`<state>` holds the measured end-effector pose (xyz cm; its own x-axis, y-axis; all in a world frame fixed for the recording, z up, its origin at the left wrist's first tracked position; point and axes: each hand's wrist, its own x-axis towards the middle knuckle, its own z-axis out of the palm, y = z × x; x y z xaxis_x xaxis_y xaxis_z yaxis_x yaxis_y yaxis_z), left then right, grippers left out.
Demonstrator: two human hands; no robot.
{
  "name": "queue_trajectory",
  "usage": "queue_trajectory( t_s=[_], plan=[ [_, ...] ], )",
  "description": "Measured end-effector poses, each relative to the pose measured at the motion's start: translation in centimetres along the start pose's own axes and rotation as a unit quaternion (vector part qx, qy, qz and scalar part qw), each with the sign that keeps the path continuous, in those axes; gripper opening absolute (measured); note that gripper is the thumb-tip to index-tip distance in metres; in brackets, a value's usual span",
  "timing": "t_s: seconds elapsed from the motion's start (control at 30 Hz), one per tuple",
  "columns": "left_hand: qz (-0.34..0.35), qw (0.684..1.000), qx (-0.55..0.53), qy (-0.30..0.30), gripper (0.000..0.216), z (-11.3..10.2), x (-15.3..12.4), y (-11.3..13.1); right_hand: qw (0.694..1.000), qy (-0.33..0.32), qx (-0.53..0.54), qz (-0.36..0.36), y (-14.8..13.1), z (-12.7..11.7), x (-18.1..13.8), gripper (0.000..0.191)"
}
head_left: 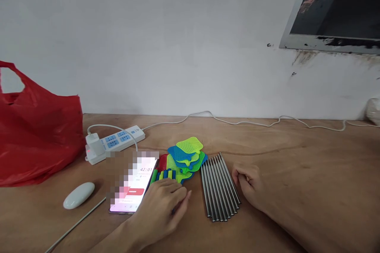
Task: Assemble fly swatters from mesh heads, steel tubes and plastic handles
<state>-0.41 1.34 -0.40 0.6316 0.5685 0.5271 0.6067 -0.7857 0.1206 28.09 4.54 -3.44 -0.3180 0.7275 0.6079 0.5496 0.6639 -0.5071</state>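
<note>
My left hand is curled over a row of green, yellow and blue plastic handles. Their far ends stick out past its fingers, and a bit of blue shows beneath the thumb. Beyond them lies a pile of mesh fly swatter heads in yellow-green, blue, green and red. To the right of that hand, several slim silver metal rods rest side by side, slightly fanned. My right hand rests on the table just right of the rods, its fingers folded into a loose fist with nothing visible in it.
A lit phone lies left of my left hand. Farther left are a white computer mouse, a white power strip and a red plastic bag. A white cable runs along the wall. A dark screen hangs upper right.
</note>
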Motion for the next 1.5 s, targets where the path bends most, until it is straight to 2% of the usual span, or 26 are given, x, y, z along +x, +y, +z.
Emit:
queue_trajectory(
  t_s=[0.1,0.2,0.3,0.4,0.53,0.63,0.7,0.93,1.27,1.4,1.5],
  plan=[
    [-0.051,0.998,-0.019,0.019,0.047,0.0,-0.2,-0.3,0.999,-0.023,0.016,-0.030,-0.7,-0.1,-0.2,0.026],
    [-0.106,0.994,0.006,-0.009,0.051,-0.1,-0.2,-0.4,0.997,-0.051,0.027,-0.047,-1.6,0.2,-0.5,0.024],
    [-0.149,0.983,0.103,-0.036,0.038,-0.4,0.1,-0.8,0.996,-0.064,0.033,-0.054,-2.2,0.5,-0.5,0.024],
    [-0.195,0.958,0.203,-0.053,0.021,-0.7,0.6,-1.3,0.996,-0.064,0.037,-0.056,-2.4,0.5,-0.3,0.024],
    [-0.243,0.926,0.261,-0.126,0.027,-0.9,0.9,-1.6,0.995,-0.070,0.040,-0.055,-2.1,0.4,-0.1,0.024],
    [-0.250,0.917,0.257,-0.177,0.026,-0.9,0.9,-1.5,0.995,-0.075,0.044,-0.051,-1.9,0.3,-0.2,0.024],
    [-0.250,0.915,0.255,-0.186,0.024,-0.9,0.9,-1.5,0.995,-0.077,0.047,-0.050,-1.9,0.4,-0.3,0.024],
    [-0.245,0.931,0.220,-0.157,0.016,-0.8,0.7,-1.4,0.994,-0.081,0.046,-0.051,-1.9,0.3,-0.3,0.023],
    [-0.188,0.967,0.167,-0.034,0.016,-0.2,-0.1,-2.2,0.994,-0.093,0.038,-0.051,-1.5,0.2,-0.3,0.024],
    [-0.181,0.982,0.052,0.013,0.018,-0.7,0.1,-1.9,0.994,-0.089,0.034,-0.045,-1.2,0.3,-0.5,0.025],
    [-0.191,0.978,-0.071,0.044,0.018,-0.9,0.4,-1.3,0.997,-0.071,0.027,-0.030,-1.1,0.3,-0.5,0.026]
  ],
)
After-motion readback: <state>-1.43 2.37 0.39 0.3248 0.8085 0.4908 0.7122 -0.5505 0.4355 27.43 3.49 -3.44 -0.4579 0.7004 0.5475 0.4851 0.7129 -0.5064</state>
